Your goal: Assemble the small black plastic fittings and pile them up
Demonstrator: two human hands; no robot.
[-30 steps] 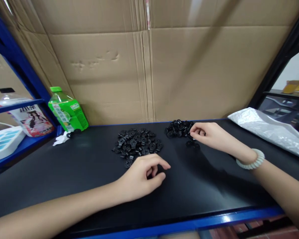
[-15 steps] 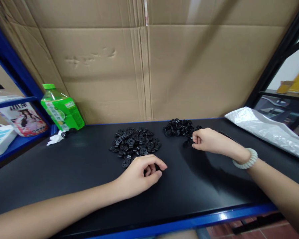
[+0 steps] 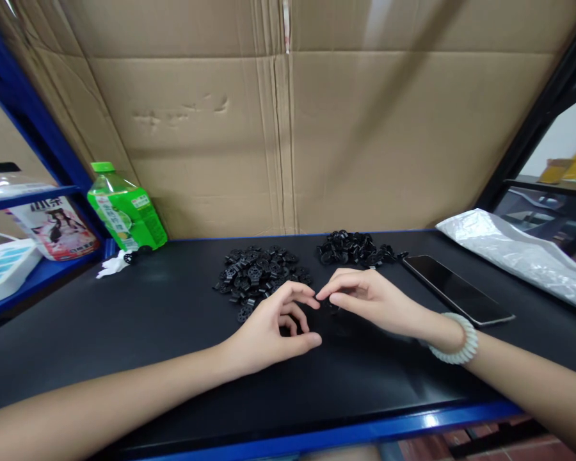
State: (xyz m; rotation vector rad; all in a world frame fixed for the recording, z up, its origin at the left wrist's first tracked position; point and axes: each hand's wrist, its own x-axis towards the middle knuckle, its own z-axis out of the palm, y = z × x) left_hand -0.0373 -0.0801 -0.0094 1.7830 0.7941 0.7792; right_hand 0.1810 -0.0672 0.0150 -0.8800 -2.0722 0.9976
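My left hand (image 3: 276,323) is over the black table (image 3: 163,320), its fingers curved and apart with nothing visible between them. Its knuckles are just in front of a heap of black round slotted parts (image 3: 254,272). Close by on the right, my right hand (image 3: 365,298) has its fingertips near the left index finger. A small dark thing shows under the right fingers, too unclear to name. Behind the right hand lies a second heap of glossy black parts (image 3: 348,246). A pale coiled band (image 3: 456,339) circles the right wrist.
A phone (image 3: 456,288) lies right of the right hand, with a silvery bag (image 3: 518,253) beyond. At the back left stand a green bottle (image 3: 129,214) and white tissue (image 3: 112,264). Cardboard (image 3: 196,141) walls the rear edge.
My right hand has moved left and nearer, from the right heap to beside my left hand, uncovering the phone. The fingers of my left hand have spread wider.
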